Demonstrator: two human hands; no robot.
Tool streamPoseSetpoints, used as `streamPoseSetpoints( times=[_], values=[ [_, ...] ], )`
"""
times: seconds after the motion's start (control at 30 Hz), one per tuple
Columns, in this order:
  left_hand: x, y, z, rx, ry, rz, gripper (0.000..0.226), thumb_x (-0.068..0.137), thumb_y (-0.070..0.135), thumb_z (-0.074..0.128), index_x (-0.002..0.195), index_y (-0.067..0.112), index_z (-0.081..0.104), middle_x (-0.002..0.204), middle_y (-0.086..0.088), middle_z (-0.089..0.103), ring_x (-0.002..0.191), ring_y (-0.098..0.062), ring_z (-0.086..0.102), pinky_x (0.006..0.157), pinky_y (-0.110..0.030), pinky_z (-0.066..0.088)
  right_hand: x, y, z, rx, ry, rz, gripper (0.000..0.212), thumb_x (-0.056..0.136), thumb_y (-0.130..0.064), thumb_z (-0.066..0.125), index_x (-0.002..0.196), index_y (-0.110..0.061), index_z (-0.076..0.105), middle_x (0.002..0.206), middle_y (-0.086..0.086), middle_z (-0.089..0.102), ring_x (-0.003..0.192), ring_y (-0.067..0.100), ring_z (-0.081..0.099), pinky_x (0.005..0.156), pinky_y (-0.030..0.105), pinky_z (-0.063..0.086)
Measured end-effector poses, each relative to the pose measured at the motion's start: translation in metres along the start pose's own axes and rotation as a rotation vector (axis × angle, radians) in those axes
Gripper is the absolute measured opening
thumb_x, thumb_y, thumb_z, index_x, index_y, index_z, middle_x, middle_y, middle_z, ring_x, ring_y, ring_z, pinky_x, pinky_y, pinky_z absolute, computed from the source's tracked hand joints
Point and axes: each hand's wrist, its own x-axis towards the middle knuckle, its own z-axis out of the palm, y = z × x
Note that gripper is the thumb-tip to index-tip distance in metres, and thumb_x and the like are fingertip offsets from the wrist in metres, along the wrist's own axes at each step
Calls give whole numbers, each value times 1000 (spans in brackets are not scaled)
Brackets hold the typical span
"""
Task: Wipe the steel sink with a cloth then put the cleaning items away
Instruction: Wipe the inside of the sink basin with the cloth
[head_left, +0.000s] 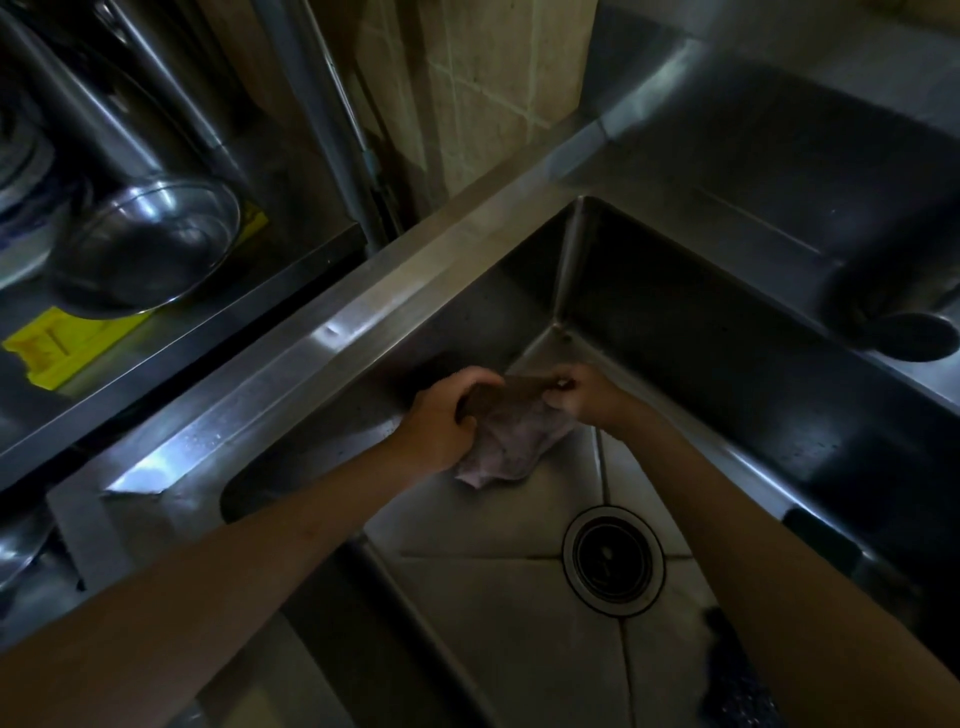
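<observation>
We are stretching cloth (511, 426) between both hands near sink (332, 332) far corner: left hand (441, 415) gripping one end, right hand (587, 397) pinching other.

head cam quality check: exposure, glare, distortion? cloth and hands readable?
Head view: dim, underexposed, far basin wall nearly black; glare streaks on the sink rim and steel bowl; wide-angle bending at the edges; cloth murky but readable, gripped by left hand and right hand.

Two bare forearms are seen, uncovered by any sleeve. The left hand (444, 415) and right hand (592, 397) are ungloved; no watch or ring is shown.
</observation>
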Motion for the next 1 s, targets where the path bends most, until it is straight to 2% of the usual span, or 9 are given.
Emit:
streamPoseSetpoints(
  times=[0.07,0.2,0.3,0.4,0.53,0.63,0.8,0.9,1.0],
  values=[
    [-1,0,-2,68,6,2,57,75,-12,48,122,16,62,123,-6,63,117,-17,56,103,-23,39,-1,-1,-1,23,-13,-12,28,93,-6,56,120,-2,62,104,3,59,99,14,54,85,21,41],
    [-2,1,-9,179,22,-48,55,80,-5,54,131,15,55,127,-7,61,120,-17,55,93,-5,31,3,-2,3,58,67,14,32,96,-22,53,96,7,68,82,12,59,72,17,53,66,26,38],
    [-1,6,-14,236,39,-39,55,79,-3,57,132,14,54,124,-9,63,116,-19,58,86,-2,29,4,-10,6,30,55,32,32,98,-26,49,92,1,66,86,17,60,73,18,53,61,24,37],
    [0,8,-20,296,64,-62,55,80,3,59,132,20,54,118,-9,66,111,-22,61,88,-9,35,-1,-15,-1,55,7,40,32,93,-23,58,113,2,61,98,15,60,87,18,53,59,14,38],
    [-1,11,-22,362,88,-27,55,79,7,61,132,22,55,118,-12,66,110,-30,61,98,-33,46,-13,-22,-12,80,-100,43,51,78,6,69,126,0,52,106,7,50,95,17,48,57,8,40],
    [-4,11,-22,401,109,-7,57,78,9,63,132,23,54,116,-14,67,108,-33,61,96,-36,47,-19,-22,-12,156,16,31,48,76,18,62,122,9,54,100,12,50,83,18,51,53,9,41],
    [-13,13,-24,471,125,61,58,78,17,62,135,24,51,97,-18,71,93,-33,65,86,-35,51,-23,-9,-5,145,295,63,21,76,-2,74,94,7,70,80,13,60,75,21,55,61,26,43],
    [-19,13,-29,510,98,90,67,72,30,50,138,21,48,111,-18,67,93,-34,65,83,-38,52,-22,-7,0,83,355,49,15,80,-16,73,79,-2,68,74,10,58,68,19,54,61,30,41],
    [-18,13,-28,561,95,103,63,79,26,58,141,21,44,140,-8,50,103,-31,63,88,-37,50,-11,-9,3,-87,453,41,23,81,-28,72,87,-6,69,84,12,66,84,25,62,69,29,41]
  ],
)
